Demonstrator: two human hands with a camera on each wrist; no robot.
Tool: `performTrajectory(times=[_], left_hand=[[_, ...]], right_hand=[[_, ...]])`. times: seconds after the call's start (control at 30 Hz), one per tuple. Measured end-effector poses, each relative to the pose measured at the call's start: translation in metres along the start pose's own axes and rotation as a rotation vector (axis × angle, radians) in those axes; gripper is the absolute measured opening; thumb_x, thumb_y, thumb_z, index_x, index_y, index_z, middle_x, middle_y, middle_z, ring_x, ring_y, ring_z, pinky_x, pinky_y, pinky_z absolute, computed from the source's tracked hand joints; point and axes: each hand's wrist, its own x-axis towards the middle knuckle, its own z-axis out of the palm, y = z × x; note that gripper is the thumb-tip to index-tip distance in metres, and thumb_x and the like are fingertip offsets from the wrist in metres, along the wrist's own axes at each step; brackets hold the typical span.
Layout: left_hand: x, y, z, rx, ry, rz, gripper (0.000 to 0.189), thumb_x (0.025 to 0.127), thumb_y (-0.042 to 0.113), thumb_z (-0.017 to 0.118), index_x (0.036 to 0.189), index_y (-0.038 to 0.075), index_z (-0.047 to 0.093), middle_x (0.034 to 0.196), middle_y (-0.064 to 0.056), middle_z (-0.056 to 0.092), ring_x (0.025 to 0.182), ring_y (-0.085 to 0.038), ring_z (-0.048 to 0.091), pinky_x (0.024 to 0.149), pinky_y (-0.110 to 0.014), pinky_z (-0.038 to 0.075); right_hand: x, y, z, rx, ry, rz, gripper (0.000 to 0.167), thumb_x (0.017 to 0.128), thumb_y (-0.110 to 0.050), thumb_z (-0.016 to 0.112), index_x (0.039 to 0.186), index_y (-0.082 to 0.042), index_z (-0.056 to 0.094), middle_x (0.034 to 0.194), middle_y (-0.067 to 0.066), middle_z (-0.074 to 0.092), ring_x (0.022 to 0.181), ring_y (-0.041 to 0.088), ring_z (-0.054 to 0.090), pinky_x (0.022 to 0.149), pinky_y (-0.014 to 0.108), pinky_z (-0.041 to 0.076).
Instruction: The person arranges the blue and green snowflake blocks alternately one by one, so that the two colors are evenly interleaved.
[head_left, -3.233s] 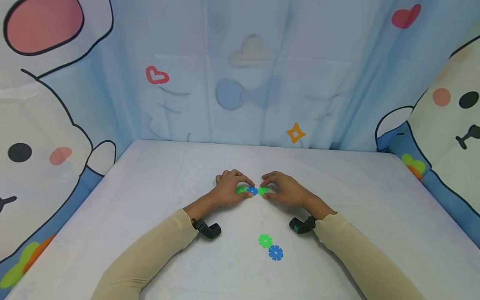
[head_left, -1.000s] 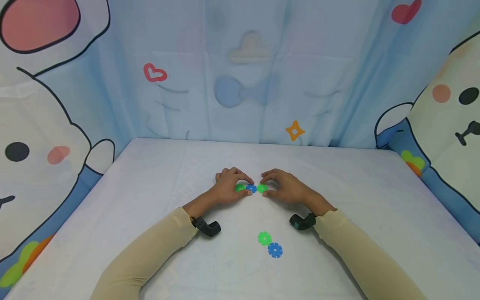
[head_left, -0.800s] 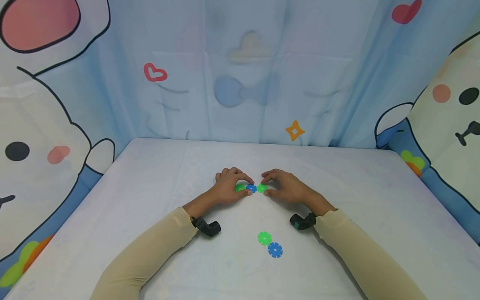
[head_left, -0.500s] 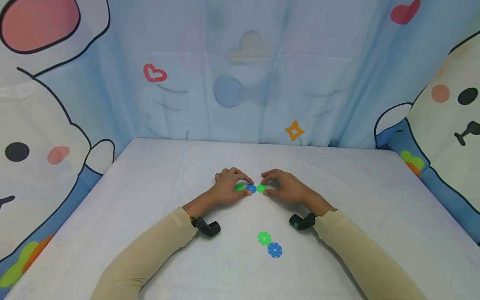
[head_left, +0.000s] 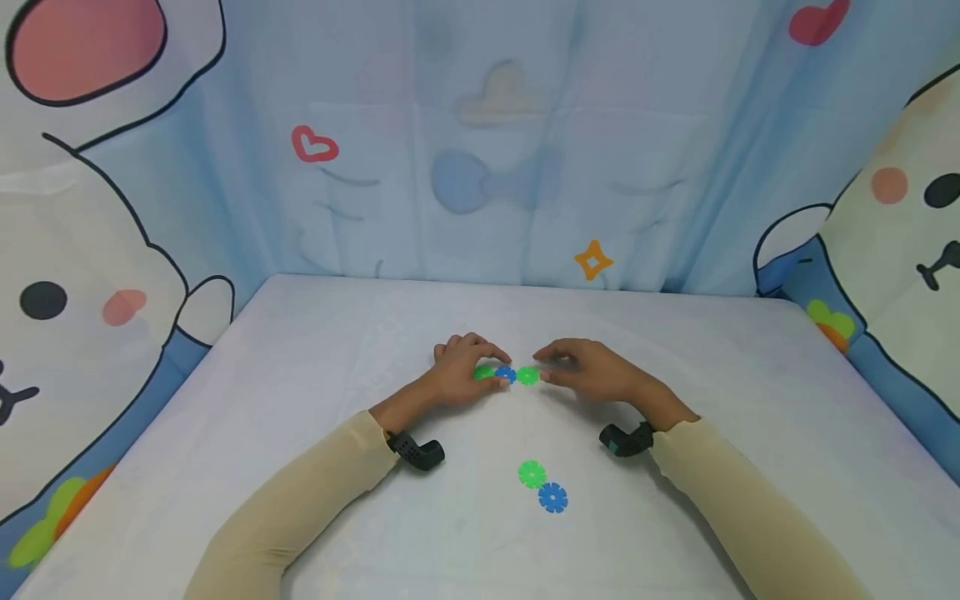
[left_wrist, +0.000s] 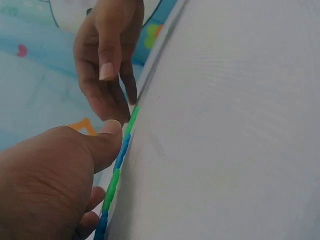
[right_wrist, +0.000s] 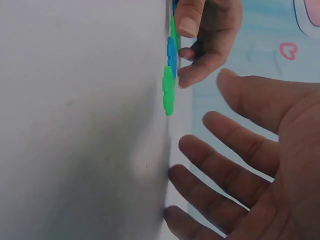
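Note:
A row of notched plastic discs, green and blue by turns, lies flat on the white cloth. My left hand [head_left: 461, 372] pinches the blue notched disc [head_left: 506, 375] between thumb and fingers, arching over the green disc [head_left: 483, 372] on its left. At the row's right end is another green notched disc [head_left: 528, 376], edge to edge with the blue one. The left wrist view shows a further blue disc [left_wrist: 101, 227] at the row's near end, hidden under the hand in the head view. My right hand [head_left: 596, 368] holds nothing; its fingers [right_wrist: 220, 167] are spread just right of the end disc.
Nearer the person, a loose green disc [head_left: 532, 474] and a loose blue disc [head_left: 552, 497] lie side by side. The white-covered table [head_left: 337, 533] ends at a blue cartoon curtain [head_left: 360, 225]. Each wrist wears a black camera band [head_left: 420, 452].
My right hand has let go of the green disc at the row's end and moved a little right. The left hand keeps its pinch; the discs lie as before.

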Motion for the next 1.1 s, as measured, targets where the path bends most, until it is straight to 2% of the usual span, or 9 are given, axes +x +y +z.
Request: performTrajectory(times=[0.07,0.13,0.27,0.37,0.5,0.6,0.8,1.1], left_hand=[[0.001,0.003,0.000,0.005,-0.010,-0.004,0.036,0.092,0.046,0.065,0.125,0.030,0.066,0.134,-0.004,0.052,0.123,-0.028,0.042,0.096,-0.051,0.027],[0.002,0.005,-0.001,0.013,-0.021,-0.009,0.037,0.092,0.046,0.065,0.125,0.030,0.065,0.134,-0.005,0.052,0.123,-0.028,0.043,0.096,-0.052,0.027],[0.005,0.009,-0.001,0.027,-0.043,0.003,0.040,0.092,0.048,0.065,0.127,0.031,0.064,0.134,-0.005,0.051,0.122,-0.029,0.043,0.096,-0.053,0.026],[0.009,0.013,0.000,0.041,-0.059,0.015,0.042,0.091,0.049,0.065,0.129,0.031,0.063,0.136,-0.005,0.050,0.124,-0.029,0.042,0.098,-0.053,0.025],[0.014,0.020,0.003,0.061,-0.073,0.017,0.043,0.091,0.048,0.066,0.130,0.031,0.062,0.139,-0.006,0.048,0.128,-0.030,0.041,0.098,-0.053,0.026],[0.017,0.025,0.006,0.068,-0.080,0.017,0.042,0.091,0.047,0.066,0.130,0.032,0.061,0.140,-0.007,0.047,0.130,-0.030,0.040,0.098,-0.052,0.026],[0.017,0.028,0.009,0.063,-0.075,0.005,0.039,0.092,0.045,0.067,0.128,0.033,0.063,0.142,-0.006,0.047,0.130,-0.029,0.040,0.097,-0.051,0.026],[0.017,0.027,0.012,0.025,-0.022,0.028,0.032,0.093,0.041,0.067,0.122,0.030,0.067,0.139,-0.005,0.051,0.124,-0.027,0.044,0.095,-0.052,0.028]], right_hand=[[-0.012,-0.002,-0.004,0.028,-0.025,-0.011,0.041,0.094,-0.033,0.066,0.129,-0.012,0.063,0.127,0.006,0.065,0.119,0.026,0.060,0.103,0.045,0.047],[-0.026,-0.008,-0.006,0.078,-0.052,-0.036,0.040,0.093,-0.030,0.068,0.128,-0.011,0.063,0.116,0.002,0.068,0.103,0.020,0.064,0.090,0.037,0.053],[-0.063,-0.029,-0.002,0.158,-0.112,-0.063,0.032,0.091,-0.026,0.072,0.119,-0.012,0.067,0.091,-0.003,0.065,0.075,0.011,0.058,0.065,0.024,0.050],[-0.090,-0.046,0.006,0.159,-0.159,-0.031,0.026,0.088,-0.031,0.075,0.110,-0.018,0.068,0.086,-0.007,0.063,0.071,0.007,0.054,0.060,0.022,0.046],[-0.114,-0.061,0.018,0.151,-0.199,-0.001,0.028,0.083,-0.040,0.078,0.104,-0.024,0.066,0.089,-0.009,0.062,0.076,0.007,0.055,0.063,0.022,0.048],[-0.122,-0.066,0.024,0.146,-0.192,-0.012,0.030,0.082,-0.043,0.078,0.103,-0.025,0.065,0.091,-0.010,0.062,0.079,0.007,0.056,0.066,0.021,0.048],[-0.119,-0.065,0.032,0.156,-0.177,-0.004,0.033,0.081,-0.041,0.080,0.101,-0.021,0.064,0.088,-0.009,0.060,0.076,0.005,0.054,0.067,0.020,0.047],[-0.118,-0.059,0.037,0.136,-0.151,0.025,0.033,0.078,-0.040,0.082,0.099,-0.022,0.063,0.085,-0.009,0.057,0.070,0.004,0.050,0.062,0.021,0.045]])
